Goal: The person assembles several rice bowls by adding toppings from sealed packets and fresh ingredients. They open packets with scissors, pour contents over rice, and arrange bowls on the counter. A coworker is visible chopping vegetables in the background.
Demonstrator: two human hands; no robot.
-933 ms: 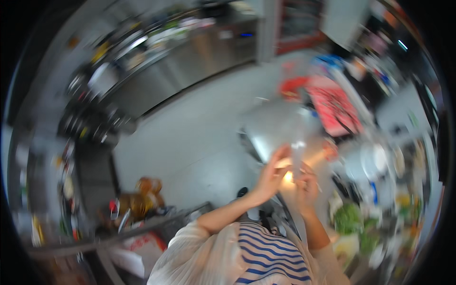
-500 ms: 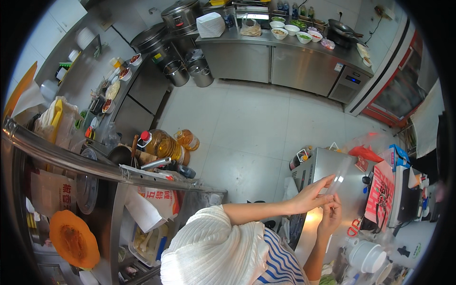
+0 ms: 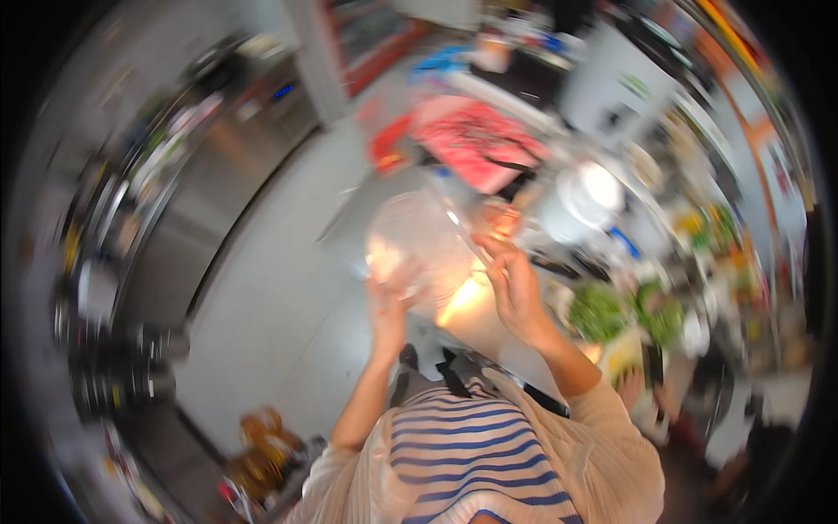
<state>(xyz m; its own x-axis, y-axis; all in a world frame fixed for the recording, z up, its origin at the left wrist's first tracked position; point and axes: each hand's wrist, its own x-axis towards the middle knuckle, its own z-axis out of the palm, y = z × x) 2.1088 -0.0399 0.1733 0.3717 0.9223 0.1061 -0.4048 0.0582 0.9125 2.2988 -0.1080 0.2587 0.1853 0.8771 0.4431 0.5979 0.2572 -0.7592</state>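
Between my hands is a clear, rounded plastic container (image 3: 410, 231), blurred by motion, over a shiny steel worktop. My left hand (image 3: 386, 310) holds its near left side, and its fingers show faintly through the plastic. On the other side, the fingers of my right hand (image 3: 515, 293) are closed on the container's pale rim. I cannot make out anything inside it. Just beyond my right hand lies a small reddish item (image 3: 502, 218), too smeared to name.
A pink-red sheet (image 3: 476, 140) lies farther back, near white tubs (image 3: 580, 201) and a large white appliance (image 3: 620, 83). To the right are heaps of greens (image 3: 598, 313). Another person's hand (image 3: 628, 389) is beside a dark blade (image 3: 652, 365). Oil bottles (image 3: 257, 463) stand lower left.
My view has swung to the right, bringing the worktop to the middle. My hands have moved apart, and the clear plastic now shows its broad side rather than a narrow one.
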